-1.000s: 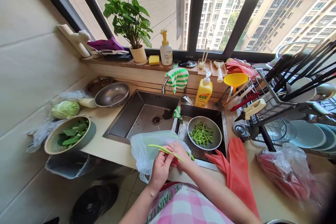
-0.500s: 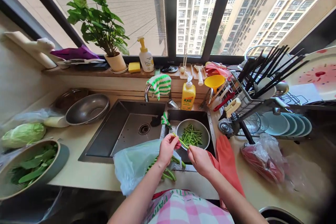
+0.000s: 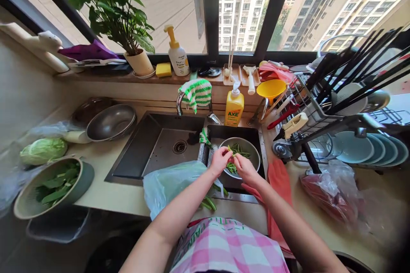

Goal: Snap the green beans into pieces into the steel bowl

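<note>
My left hand (image 3: 220, 160) and right hand (image 3: 244, 168) pinch one green bean (image 3: 229, 150) between fingertips directly over the steel bowl (image 3: 253, 150), at 12 o'clock from me, so snapped pieces drop in.

- A wide window (image 3: 243, 8) with dark frames runs above the sink (image 3: 160, 145), with sunlit apartment towers outside.
- A wooden sill (image 3: 128, 77) lies just behind the sink.
- A pale tiled wall (image 3: 22, 94) stands left of the sink.
- A beige countertop (image 3: 105, 192) surrounds the sink.
</note>
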Demonstrator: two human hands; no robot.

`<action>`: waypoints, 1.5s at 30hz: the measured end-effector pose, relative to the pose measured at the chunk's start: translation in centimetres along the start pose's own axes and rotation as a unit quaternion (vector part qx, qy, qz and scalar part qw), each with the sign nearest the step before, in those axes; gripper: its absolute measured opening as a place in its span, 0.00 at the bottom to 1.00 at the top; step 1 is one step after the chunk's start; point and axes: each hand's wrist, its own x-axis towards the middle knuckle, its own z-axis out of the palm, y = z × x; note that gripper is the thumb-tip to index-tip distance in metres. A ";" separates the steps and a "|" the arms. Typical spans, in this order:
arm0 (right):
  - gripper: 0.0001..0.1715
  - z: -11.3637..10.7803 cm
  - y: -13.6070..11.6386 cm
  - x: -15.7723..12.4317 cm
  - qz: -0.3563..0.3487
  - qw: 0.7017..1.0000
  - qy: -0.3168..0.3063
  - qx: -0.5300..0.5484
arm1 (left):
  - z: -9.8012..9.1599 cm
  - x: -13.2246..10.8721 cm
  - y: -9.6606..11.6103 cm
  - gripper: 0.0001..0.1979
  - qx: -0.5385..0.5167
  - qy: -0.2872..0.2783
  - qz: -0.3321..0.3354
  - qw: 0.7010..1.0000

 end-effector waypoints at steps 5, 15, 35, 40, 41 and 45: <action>0.21 -1.0 3.5 3.4 0.090 0.987 0.117 -0.067 | 1.5 2.3 0.3 0.05 0.069 -0.087 0.039 0.993; 0.13 2.6 4.7 -2.1 0.017 0.966 -0.125 -0.225 | -2.8 0.2 2.2 0.17 0.425 -0.094 0.095 0.895; 0.20 -9.6 1.4 -13.6 0.220 0.973 -0.068 0.017 | -8.5 -9.6 -0.2 0.16 0.611 -0.147 0.078 0.774; 0.26 -15.4 -0.2 -16.8 0.261 0.964 0.012 0.051 | -3.6 -10.1 2.1 0.12 0.475 -0.184 0.129 0.851; 0.27 -15.1 -0.7 -16.8 0.260 0.964 0.014 0.063 | -2.3 -10.0 2.3 0.12 0.434 -0.215 0.123 0.866; 0.26 -12.0 -1.6 -15.8 0.237 0.963 0.022 0.123 | 2.0 -9.2 1.6 0.16 0.268 -0.252 0.031 0.929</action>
